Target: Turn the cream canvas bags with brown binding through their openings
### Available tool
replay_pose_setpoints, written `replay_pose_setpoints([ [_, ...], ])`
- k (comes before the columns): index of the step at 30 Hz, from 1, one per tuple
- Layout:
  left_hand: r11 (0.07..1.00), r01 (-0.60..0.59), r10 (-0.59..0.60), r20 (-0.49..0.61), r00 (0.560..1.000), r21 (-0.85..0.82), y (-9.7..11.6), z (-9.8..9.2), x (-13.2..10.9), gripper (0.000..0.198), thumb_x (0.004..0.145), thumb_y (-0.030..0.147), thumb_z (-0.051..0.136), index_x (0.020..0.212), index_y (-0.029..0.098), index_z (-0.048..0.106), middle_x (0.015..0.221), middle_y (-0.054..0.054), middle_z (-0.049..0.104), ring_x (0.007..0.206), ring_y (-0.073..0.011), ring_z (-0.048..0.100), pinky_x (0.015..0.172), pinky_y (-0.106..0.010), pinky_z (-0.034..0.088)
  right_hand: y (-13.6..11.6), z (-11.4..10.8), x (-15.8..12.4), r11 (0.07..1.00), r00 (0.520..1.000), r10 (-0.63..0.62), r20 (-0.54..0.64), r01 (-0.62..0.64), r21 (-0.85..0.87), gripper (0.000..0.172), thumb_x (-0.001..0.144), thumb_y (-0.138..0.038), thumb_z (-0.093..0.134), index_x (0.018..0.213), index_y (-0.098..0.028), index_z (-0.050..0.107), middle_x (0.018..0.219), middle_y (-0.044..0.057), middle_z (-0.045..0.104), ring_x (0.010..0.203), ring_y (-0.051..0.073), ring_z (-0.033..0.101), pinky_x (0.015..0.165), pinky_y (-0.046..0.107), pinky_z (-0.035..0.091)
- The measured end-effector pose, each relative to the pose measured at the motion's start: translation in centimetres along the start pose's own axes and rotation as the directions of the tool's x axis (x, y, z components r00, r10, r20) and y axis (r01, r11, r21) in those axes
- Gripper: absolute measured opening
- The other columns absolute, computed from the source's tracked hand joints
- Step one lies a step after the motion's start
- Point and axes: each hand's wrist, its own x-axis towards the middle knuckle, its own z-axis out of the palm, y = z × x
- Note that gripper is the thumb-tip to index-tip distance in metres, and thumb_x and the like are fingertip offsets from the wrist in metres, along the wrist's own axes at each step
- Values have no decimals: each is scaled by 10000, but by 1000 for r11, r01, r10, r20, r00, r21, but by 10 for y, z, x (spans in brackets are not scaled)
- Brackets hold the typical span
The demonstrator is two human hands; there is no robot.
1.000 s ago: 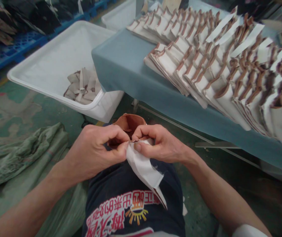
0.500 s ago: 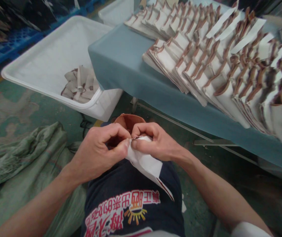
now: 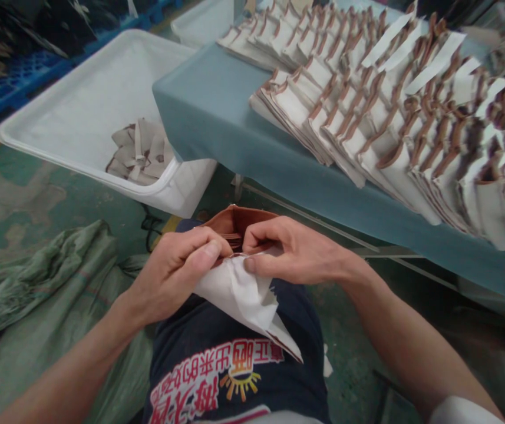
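Above my lap I hold a brown leather piece (image 3: 230,290) with a pale, white backing, its brown side showing beyond my fingers. My left hand (image 3: 177,268) is closed, thumb and fingers pinching the upper edge. Just to the right, my right hand (image 3: 299,247) pinches the same edge between thumb and forefinger. The white part is creased below my fingers and tapers to a pointed corner with a thin brown edge. My fingers hide part of the seam or fold between them. Underneath is a dark apron (image 3: 299,321) with red and white lettering.
Rows of stacked white pieces with brown edges (image 3: 380,118) cover much of the blue-grey table (image 3: 203,100) ahead. To its left stands a white plastic tub (image 3: 71,100) with grey bundles (image 3: 139,150) inside. A green woven sack (image 3: 71,294) lies on the floor at left.
My hands have moved a little apart along the edge. The brown leather beyond them has spread wider, and the white part is broader and more crumpled.
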Motion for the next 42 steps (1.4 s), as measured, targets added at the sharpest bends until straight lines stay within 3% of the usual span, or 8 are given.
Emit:
replay_pose_setpoints([
  [5, 980, 174, -133, 338, 932, -92, 8, -11, 13, 518, 1083, 472, 427, 667, 196, 565, 619, 38, 503, 574, -128, 434, 534, -244, 357, -11, 2, -5, 968, 995, -93, -45, 80, -240, 86, 831, -202, 671, 752, -184, 642, 701, -47, 599, 638, 105, 492, 632, 258, 328],
  [13, 966, 196, -76, 541, 838, -168, 6, -15, 19, 434, 1100, 449, 436, 741, 214, 501, 717, 33, 480, 656, -142, 441, 606, -238, 417, -2, 2, -10, 893, 958, -285, 43, 282, -352, 136, 944, -212, 680, 815, -188, 643, 762, -22, 670, 653, 105, 502, 648, 260, 324],
  [18, 979, -175, 116, 425, 898, 103, 7, -6, 7, 413, 1125, 279, 444, 716, 223, 464, 632, 64, 481, 556, -122, 461, 573, -257, 361, 4, 0, -15, 908, 943, -317, 99, 332, -255, 110, 973, -139, 688, 874, -170, 652, 784, -25, 667, 660, 94, 537, 656, 243, 350],
  [23, 741, -518, 434, 285, 855, 427, 3, 3, -5, 390, 1137, 171, 412, 796, 207, 595, 686, 5, 635, 594, -167, 567, 602, -301, 432, 13, 1, -10, 959, 953, -279, 122, 283, -17, 194, 1017, -303, 722, 898, -167, 652, 777, -34, 639, 663, 94, 516, 623, 234, 354],
  [30, 848, -422, 338, 285, 897, 320, 0, 1, -21, 366, 1171, 230, 346, 963, 215, 647, 882, -26, 748, 796, -193, 693, 777, -316, 542, 23, 11, -7, 948, 955, -278, 105, 255, 189, 501, 1115, -582, 496, 784, -206, 526, 696, -64, 435, 623, 102, 386, 605, 266, 329],
  [33, 855, -436, 361, 282, 889, 282, 2, 1, -22, 337, 1170, 235, 354, 1011, 230, 651, 930, -23, 762, 836, -197, 717, 802, -314, 550, 19, 16, -10, 947, 945, -321, 59, 319, 39, 563, 1148, -622, 354, 768, -223, 469, 693, -51, 426, 624, 116, 389, 629, 287, 325],
  [38, 762, -477, 442, 186, 877, 439, 7, 2, -14, 391, 1166, 219, 401, 797, 230, 532, 669, 28, 593, 571, -156, 566, 572, -299, 430, -2, 22, -14, 852, 921, -386, -46, 337, -400, 570, 1176, -550, 287, 765, -222, 505, 715, 12, 537, 687, 164, 443, 669, 335, 287],
  [42, 730, -471, 485, 110, 868, 495, 3, 1, -6, 396, 1127, 203, 470, 737, 225, 535, 630, 29, 574, 543, -147, 527, 563, -299, 384, -7, 19, -7, 878, 933, -357, -42, 319, -356, 493, 1172, -459, 380, 764, -215, 512, 702, -12, 500, 674, 148, 411, 666, 325, 281],
])
